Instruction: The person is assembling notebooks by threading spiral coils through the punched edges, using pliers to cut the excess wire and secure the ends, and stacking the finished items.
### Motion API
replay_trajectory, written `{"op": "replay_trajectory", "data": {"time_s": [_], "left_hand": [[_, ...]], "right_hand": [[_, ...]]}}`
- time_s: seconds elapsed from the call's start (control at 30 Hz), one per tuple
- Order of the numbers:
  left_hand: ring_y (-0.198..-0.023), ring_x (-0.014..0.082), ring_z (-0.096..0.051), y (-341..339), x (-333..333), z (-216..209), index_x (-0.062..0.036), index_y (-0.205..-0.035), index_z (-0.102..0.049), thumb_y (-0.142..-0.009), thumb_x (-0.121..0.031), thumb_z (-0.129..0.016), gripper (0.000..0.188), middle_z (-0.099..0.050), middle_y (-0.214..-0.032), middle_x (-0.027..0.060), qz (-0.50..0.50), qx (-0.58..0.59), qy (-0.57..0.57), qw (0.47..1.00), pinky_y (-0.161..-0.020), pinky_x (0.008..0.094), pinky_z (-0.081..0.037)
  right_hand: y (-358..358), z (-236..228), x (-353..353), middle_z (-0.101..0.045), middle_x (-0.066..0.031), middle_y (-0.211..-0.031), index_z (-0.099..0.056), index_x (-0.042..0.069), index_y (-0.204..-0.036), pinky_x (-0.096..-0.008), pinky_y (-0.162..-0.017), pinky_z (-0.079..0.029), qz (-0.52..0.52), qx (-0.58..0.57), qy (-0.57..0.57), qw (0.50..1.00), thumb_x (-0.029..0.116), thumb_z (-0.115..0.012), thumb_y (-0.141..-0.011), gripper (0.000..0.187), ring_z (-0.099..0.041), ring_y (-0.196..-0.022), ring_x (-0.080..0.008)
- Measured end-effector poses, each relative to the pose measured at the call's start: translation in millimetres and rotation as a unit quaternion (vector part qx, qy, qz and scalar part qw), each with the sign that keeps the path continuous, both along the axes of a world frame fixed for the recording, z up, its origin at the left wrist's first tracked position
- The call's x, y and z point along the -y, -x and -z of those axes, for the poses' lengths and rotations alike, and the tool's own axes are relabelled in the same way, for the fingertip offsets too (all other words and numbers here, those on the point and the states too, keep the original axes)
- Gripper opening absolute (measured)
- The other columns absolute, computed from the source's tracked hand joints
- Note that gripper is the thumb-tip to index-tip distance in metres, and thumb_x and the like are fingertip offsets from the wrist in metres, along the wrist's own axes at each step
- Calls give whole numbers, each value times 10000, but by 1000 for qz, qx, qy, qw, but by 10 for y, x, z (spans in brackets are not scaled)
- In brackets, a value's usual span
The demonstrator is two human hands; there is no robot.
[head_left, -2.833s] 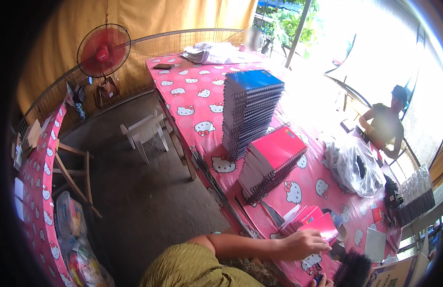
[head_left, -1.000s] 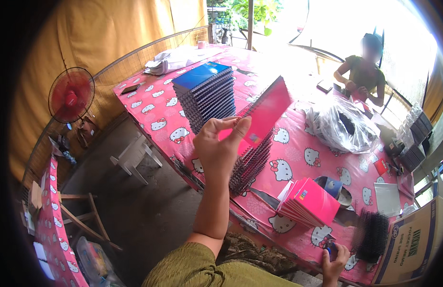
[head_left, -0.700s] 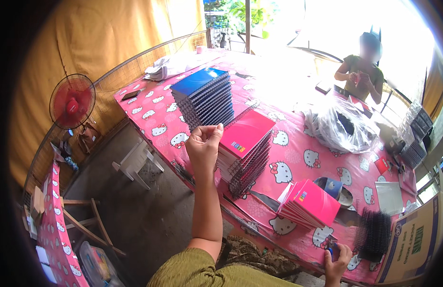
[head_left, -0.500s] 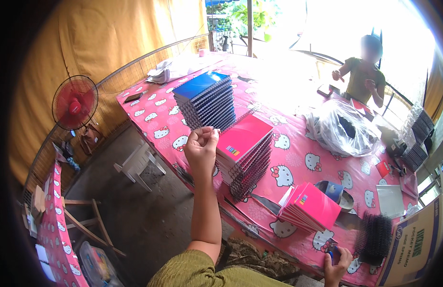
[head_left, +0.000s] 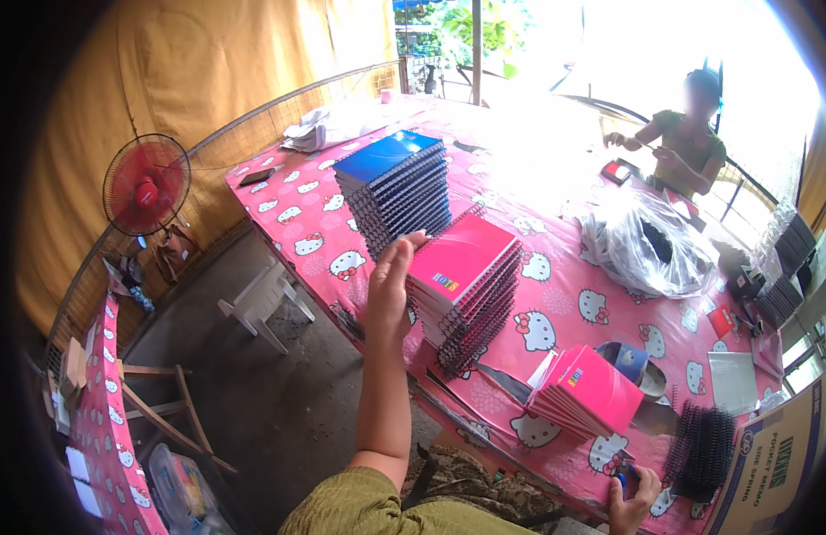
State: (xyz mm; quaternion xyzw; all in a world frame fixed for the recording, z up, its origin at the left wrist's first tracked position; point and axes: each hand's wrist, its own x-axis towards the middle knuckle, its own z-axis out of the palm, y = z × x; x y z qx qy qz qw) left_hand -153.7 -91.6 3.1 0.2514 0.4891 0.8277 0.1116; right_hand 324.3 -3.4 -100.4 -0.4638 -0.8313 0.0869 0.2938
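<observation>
My left hand (head_left: 392, 283) is at the left side of a tall stack of pink spiral notebooks (head_left: 465, 254). Its fingers are stretched out against the top edge of the stack, with nothing visible held in them. Behind that stack stands another of blue-covered spiral notebooks (head_left: 388, 159). At the table's near edge my right hand (head_left: 636, 504) is closed around a small blue-handled tool (head_left: 620, 480), whose kind I cannot make out. Beyond it lies a fanned pile of pink-covered booklets (head_left: 591, 388). Right of them sits a bundle of black spiral wire bindings (head_left: 701, 446).
A cardboard box (head_left: 774, 459) stands at the near right. Farther off are a plastic bag (head_left: 645, 250) of dark coils and a round tape roll (head_left: 652, 379). Another person (head_left: 689, 147) works across the pink-covered table (head_left: 297, 214). A red fan (head_left: 146, 187) and white stool (head_left: 263, 303) are left.
My left hand has gone from a pinch above the stack's corner to stretched fingers against its side. My right hand still grips the blue-handled tool. The other person's hands have moved.
</observation>
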Motion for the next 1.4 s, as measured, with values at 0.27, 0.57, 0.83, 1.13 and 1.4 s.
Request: {"op": "replay_trajectory", "data": {"time_s": [0.27,0.57,0.83,1.13,1.4], "left_hand": [[-929,59,-562,-29,-49,15,2,-1179,-627,-949,-109,-554,266,-648,-1068,32,13,-19,26,999,-853,214,-444],[-1106,186,-555,-532,273,-176,38,-1232,-543,-929,-203,-611,394,-599,-1222,163,-148,-189,-31,970,-985,331,-399],[-1136,303,-571,-1338,214,8,86,-1224,-512,-867,-66,-661,415,-572,-1226,225,224,-188,-23,956,-1005,434,-434],[-1265,350,-434,-1825,-603,497,-105,-1463,-265,-903,16,-535,632,-406,-1375,210,175,-338,56,923,-1050,412,-377],[-1306,388,-368,-1845,-621,415,-281,-1428,-388,-858,-40,-575,646,-397,-1429,129,73,-446,218,865,-991,783,-27]], "right_hand": [[62,-326,-78,-635,-137,-1074,-641,56,-1114,-440,-953,-417,-37,91,-66,993,273,-769,-773,424,-558,-1060,-325],[814,-284,-624,-512,-126,-1273,-541,-52,-1245,-314,-885,-437,-5,-288,205,935,465,-652,-878,644,-538,-1035,-201],[1047,-369,-646,-608,-90,-1023,-501,-31,-1197,-308,-868,-461,-46,-360,279,889,72,-722,-829,441,-593,-955,-164],[1216,-568,-387,-559,-77,-981,-399,58,-1055,-275,-839,-449,-104,-445,126,881,-7,-701,-806,397,-548,-922,-139],[1337,-345,-453,-537,-83,-963,-398,47,-975,-294,-831,-441,-121,-378,125,909,9,-651,-839,290,-515,-891,-144]]}}
